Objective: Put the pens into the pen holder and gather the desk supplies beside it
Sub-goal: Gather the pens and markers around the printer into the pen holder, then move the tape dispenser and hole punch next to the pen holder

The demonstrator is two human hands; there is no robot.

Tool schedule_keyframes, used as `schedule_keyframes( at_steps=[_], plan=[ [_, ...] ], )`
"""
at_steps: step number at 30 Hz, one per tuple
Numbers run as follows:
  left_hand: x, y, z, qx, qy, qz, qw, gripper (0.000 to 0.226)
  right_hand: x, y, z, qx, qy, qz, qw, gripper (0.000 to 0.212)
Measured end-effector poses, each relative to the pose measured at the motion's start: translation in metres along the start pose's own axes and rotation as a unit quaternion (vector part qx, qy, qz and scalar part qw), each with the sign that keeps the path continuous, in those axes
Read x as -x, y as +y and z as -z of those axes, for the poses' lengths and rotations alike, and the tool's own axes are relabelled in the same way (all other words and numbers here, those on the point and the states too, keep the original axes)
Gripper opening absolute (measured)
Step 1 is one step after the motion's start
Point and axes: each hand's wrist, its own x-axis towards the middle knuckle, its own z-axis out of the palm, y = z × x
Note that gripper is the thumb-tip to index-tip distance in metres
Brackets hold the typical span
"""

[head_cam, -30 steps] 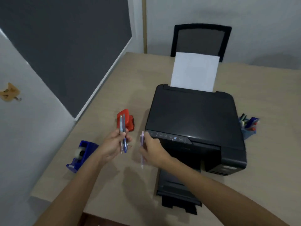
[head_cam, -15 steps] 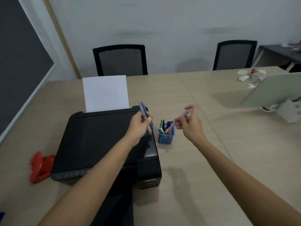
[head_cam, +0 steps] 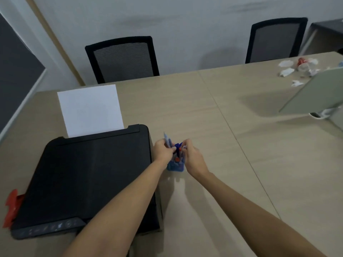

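A small blue mesh pen holder [head_cam: 175, 166] stands on the wooden table just right of the black printer, with several pens and markers in it. My left hand [head_cam: 163, 151] is at its left rim and grips pale blue pens [head_cam: 167, 140] that stick up above the fingers. My right hand [head_cam: 192, 154] is at the right rim, fingers pinched on a pen [head_cam: 183, 147] whose lower end is down among the others. Both hands cover most of the holder's top. A red stapler-like tool [head_cam: 11, 208] pokes out left of the printer.
The black printer [head_cam: 89, 179] with a white sheet [head_cam: 91, 110] in its feed takes up the left. Two black mesh chairs [head_cam: 122, 58] stand behind the table [head_cam: 222, 127]. Crumpled paper scraps [head_cam: 297, 68] and a tilted grey-green panel [head_cam: 315, 91] sit far right.
Both hands have dropped onto the pen holder from above it. The right hand's pen has gone down into the holder. The view has moved closer and slightly left.
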Motion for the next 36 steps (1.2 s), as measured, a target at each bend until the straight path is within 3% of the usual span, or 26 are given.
schedule_keyframes(
  at_steps=[7,10,14,18,22,30,36],
  plan=[
    [-0.008,0.001,0.002,-0.033,0.053,-0.076,0.995,0.014,-0.018,0.034,-0.019,-0.003,0.024,-0.071,0.997,0.036],
    [-0.009,-0.002,0.001,-0.058,-0.011,-0.082,0.995,0.032,-0.017,0.032,-0.019,-0.043,-0.002,-0.04,0.998,0.042],
    [-0.001,-0.008,-0.007,-0.063,-0.097,-0.024,0.993,0.044,-0.021,0.04,-0.027,-0.024,-0.012,0.014,1.0,0.046],
    [0.004,-0.003,-0.006,-0.061,-0.1,-0.002,0.993,0.046,-0.021,0.038,-0.018,-0.026,-0.02,0.03,0.999,0.043],
    [0.01,0.015,0.013,-0.034,-0.067,-0.036,0.997,0.048,-0.02,0.022,-0.003,-0.01,0.022,0.018,1.0,0.038],
    [0.04,0.039,0.126,0.109,-0.028,-0.083,0.99,0.04,-0.025,-0.075,0.003,0.017,0.082,0.101,0.991,0.034],
    [0.067,-0.021,0.272,0.137,0.062,-0.09,0.985,0.037,-0.017,-0.175,-0.067,0.017,0.022,0.18,0.983,0.029]
  ],
)
